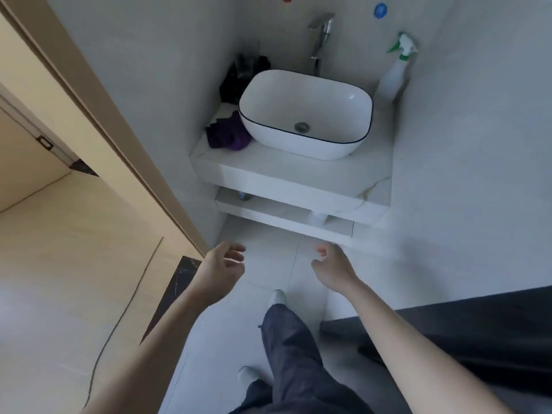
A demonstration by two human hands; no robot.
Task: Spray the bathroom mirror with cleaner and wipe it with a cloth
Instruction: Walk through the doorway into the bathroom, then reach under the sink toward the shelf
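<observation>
Purple cloth [228,133] left of basin [304,112]; spray bottle [394,73] right, label unreadable. Left hand [219,271], right hand [334,268]: fingers loosely curled, empty, well below worktop [298,171].

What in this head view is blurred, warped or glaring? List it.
Head view: wide-angle lens bends the door frame; light soft and dim; small glare spot inside the basin; both hands slightly motion-blurred; spray bottle soft but recognisable.

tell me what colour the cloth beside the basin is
Purple cloth, clearest in the head view.
</observation>
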